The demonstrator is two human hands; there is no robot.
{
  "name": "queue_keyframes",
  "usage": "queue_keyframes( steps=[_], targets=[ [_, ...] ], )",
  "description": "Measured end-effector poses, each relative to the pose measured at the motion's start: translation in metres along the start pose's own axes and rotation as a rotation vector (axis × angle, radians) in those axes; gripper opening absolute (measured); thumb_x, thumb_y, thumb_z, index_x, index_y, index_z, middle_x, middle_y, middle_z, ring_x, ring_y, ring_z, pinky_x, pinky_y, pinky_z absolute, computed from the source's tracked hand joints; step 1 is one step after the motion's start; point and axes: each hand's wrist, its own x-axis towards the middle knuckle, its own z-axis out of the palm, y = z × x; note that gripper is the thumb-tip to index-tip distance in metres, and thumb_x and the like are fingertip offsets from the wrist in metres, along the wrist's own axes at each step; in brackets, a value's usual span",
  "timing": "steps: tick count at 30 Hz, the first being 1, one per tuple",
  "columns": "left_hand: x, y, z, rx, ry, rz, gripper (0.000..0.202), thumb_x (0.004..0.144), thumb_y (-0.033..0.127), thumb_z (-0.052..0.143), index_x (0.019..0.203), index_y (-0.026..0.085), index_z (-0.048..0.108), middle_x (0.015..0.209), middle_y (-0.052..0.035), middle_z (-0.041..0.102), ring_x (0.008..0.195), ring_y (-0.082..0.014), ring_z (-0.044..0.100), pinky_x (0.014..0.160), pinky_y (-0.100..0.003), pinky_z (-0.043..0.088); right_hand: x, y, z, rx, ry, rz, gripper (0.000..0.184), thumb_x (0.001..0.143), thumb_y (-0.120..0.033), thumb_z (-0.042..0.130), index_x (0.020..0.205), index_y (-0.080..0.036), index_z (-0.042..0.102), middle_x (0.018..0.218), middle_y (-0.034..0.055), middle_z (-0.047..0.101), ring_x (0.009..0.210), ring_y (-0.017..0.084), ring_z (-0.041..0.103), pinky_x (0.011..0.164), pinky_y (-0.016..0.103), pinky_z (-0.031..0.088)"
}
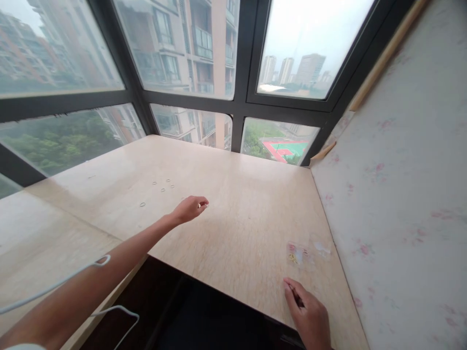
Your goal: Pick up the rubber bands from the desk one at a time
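My left hand (188, 209) reaches out over the marbled ledge, thumb and fingers pinched together. A tiny pale bit shows at its fingertips, too small to name. Just left of that hand, several small thin rings (163, 190) lie scattered on the ledge, with a slightly larger ring (142, 204) closer to me. Near the front edge at the right, my right hand (310, 313) is closed, thumb against the curled fingers; what is inside is hidden. Beyond it sits a clear plastic box (299, 254) with small pink and yellow bands in it.
The pale ledge (233, 228) runs back to dark-framed windows (239, 104). A flowered wall (397, 204) bounds it on the right. A clear plastic piece (321, 248) lies beside the box. White cords (54, 287) hang near my left arm. Below the front edge is a dark gap (197, 301).
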Motion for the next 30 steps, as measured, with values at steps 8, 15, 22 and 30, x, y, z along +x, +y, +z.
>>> queue_keyframes(
  steps=[8,15,22,30],
  targets=[
    [0.018,0.104,0.062,-0.387,0.01,0.14,0.022,0.084,0.027,0.054,0.094,0.018,0.071,0.085,-0.0063,0.071,0.055,-0.014,0.06,0.063,-0.03,0.05,0.001,-0.007,-0.002,0.03,-0.032,0.038,0.035,0.094,-0.037,0.043,0.092,-0.019,0.072,0.077,0.0069,0.073,0.064,0.02,0.067,0.062,0.028,0.05],
    [0.017,0.194,0.129,-0.483,-0.171,0.324,0.019,0.083,0.018,0.057,0.097,0.018,0.071,0.084,-0.0054,0.073,0.058,-0.0132,0.062,0.065,-0.028,0.05,0.004,-0.012,-0.005,0.073,-0.032,0.074,0.029,0.093,-0.029,0.044,0.093,-0.019,0.071,0.078,0.0064,0.073,0.067,0.019,0.067,0.064,0.028,0.048],
    [0.02,0.237,0.157,-0.369,-0.283,0.464,0.02,0.085,0.016,0.055,0.094,0.021,0.072,0.094,-0.0037,0.074,0.084,-0.0175,0.066,0.076,-0.028,0.048,0.005,-0.013,-0.006,0.108,0.01,0.065,0.028,0.091,-0.025,0.045,0.09,-0.018,0.072,0.074,0.0055,0.072,0.064,0.018,0.066,0.062,0.027,0.047],
    [0.02,0.244,0.166,-0.322,-0.284,0.486,0.019,0.087,0.018,0.055,0.095,0.021,0.072,0.096,-0.0044,0.073,0.085,-0.0194,0.066,0.075,-0.03,0.048,0.004,-0.012,-0.005,0.148,0.005,0.088,0.024,0.09,-0.022,0.047,0.092,-0.02,0.071,0.078,0.0041,0.073,0.068,0.019,0.066,0.065,0.028,0.046]
  ],
)
